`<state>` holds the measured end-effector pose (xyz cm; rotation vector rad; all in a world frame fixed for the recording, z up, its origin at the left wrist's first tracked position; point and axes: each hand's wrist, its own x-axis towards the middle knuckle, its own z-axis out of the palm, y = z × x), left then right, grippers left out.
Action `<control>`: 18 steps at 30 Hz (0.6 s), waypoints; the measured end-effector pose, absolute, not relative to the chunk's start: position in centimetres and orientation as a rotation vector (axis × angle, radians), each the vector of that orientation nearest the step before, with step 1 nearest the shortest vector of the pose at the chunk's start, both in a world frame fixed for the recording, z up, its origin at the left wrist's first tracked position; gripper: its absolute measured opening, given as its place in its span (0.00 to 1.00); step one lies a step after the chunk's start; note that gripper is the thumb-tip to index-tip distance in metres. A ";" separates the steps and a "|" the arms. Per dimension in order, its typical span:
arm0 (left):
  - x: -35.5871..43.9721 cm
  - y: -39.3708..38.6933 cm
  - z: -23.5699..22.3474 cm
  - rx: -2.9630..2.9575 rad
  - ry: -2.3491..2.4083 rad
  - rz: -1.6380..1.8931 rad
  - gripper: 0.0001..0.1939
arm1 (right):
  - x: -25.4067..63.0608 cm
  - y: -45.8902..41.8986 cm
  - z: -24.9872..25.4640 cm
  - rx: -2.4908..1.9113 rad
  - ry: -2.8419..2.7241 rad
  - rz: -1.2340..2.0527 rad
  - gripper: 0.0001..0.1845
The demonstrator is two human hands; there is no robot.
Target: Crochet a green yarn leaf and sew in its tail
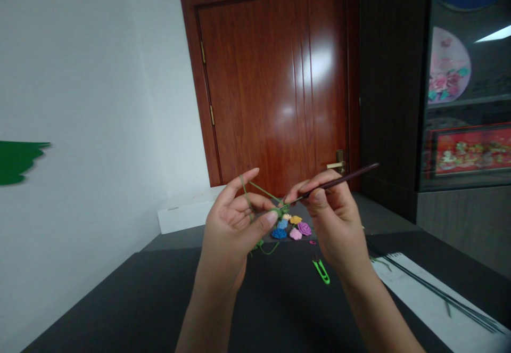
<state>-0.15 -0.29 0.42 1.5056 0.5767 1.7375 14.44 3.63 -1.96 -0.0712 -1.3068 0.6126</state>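
Green crochet piece [281, 211] — hands [239, 217] [333, 217] pinching it and hook [339, 182] — black table [167, 289], wooden door [271, 87] behind

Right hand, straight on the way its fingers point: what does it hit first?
The right hand would likely first meet the green crochet piece, where the tip of the hook seems to be, then the left hand pinching it. Exact depth is unclear from one view.

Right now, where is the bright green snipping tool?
In the head view, it lies on the dark table, below the crocheted flowers, left of the right hand's wrist.
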 end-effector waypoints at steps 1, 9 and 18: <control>-0.2 -0.2 0.4 1.521 0.582 1.750 0.38 | 14.5 3.5 -1.9 -0.078 -1.315 0.585 0.04; -0.5 0.0 0.1 1.763 0.661 1.860 0.34 | 14.6 2.5 -1.9 -0.149 -1.449 0.159 0.06; 0.4 -0.2 -0.3 1.774 0.524 1.968 0.31 | 14.0 3.1 -2.3 -0.017 -1.375 0.088 0.07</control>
